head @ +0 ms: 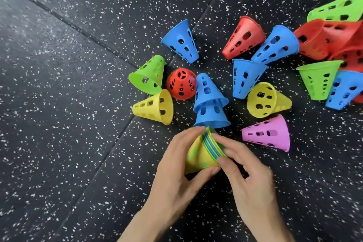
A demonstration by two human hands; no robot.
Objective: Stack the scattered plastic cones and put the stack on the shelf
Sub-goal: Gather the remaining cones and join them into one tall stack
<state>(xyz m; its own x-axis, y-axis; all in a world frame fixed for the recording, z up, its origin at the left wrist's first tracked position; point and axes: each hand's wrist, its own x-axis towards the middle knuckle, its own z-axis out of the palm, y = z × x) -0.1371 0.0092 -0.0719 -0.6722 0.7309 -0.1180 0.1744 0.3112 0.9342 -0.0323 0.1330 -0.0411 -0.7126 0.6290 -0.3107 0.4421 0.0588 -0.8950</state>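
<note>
Both hands hold a nested stack of cones [198,153], yellow outermost with blue and green rims showing at its wide end. My left hand [176,171] grips the yellow body from the left; my right hand [249,179] pinches the stacked rims from the right. Loose perforated cones lie scattered on the floor beyond: two blue ones nested upright [211,102], a pink one [268,133], a yellow one [268,99], another yellow [155,107], a green one [149,74] and a red one [181,84]. No shelf is in view.
More cones lie further back: blue [181,42], red [243,38], two blue [275,45] [243,76], and a heap of green, red and blue at the right edge [330,55]. The black speckled rubber floor [68,84] has tile seams.
</note>
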